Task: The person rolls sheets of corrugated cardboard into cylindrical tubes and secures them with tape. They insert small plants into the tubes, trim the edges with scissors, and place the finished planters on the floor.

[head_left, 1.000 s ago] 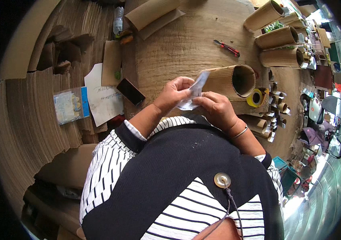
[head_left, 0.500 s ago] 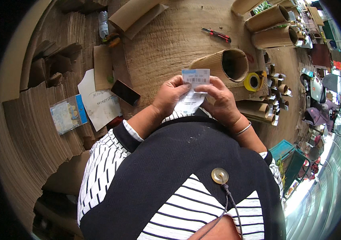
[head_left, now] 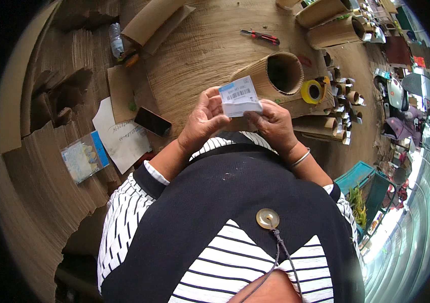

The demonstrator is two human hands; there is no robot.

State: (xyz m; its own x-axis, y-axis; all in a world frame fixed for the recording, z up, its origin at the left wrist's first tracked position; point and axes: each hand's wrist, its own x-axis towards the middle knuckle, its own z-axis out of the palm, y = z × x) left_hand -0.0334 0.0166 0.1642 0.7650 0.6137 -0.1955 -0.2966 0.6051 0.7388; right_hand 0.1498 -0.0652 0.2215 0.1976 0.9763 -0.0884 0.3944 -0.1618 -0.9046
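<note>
A white folded paper label [head_left: 239,93] with a barcode and a blue corner is held up in front of my chest. Between thumb and fingers, my right hand [head_left: 275,125] pinches its lower right end. On the other side my left hand [head_left: 204,120] is curled against the label, fingers partly behind it and thumb tip at its lower edge. Just beyond the label lies a corrugated cardboard tube [head_left: 255,69], its round opening toward the right. Beside the tube's mouth sits a roll of yellow tape [head_left: 312,92].
A red and black utility knife [head_left: 261,37] lies on the wooden table [head_left: 200,55]. At the left are a dark phone [head_left: 153,122], a written-on white sheet [head_left: 119,136], a clear packet [head_left: 81,159] and stacked cardboard [head_left: 38,171]. More cardboard tubes [head_left: 336,33] lie at the right.
The label has been folded, its lower part no longer hanging down. My left thumb has slid off its face to the lower edge, and my right hand has shifted to the lower right end.
</note>
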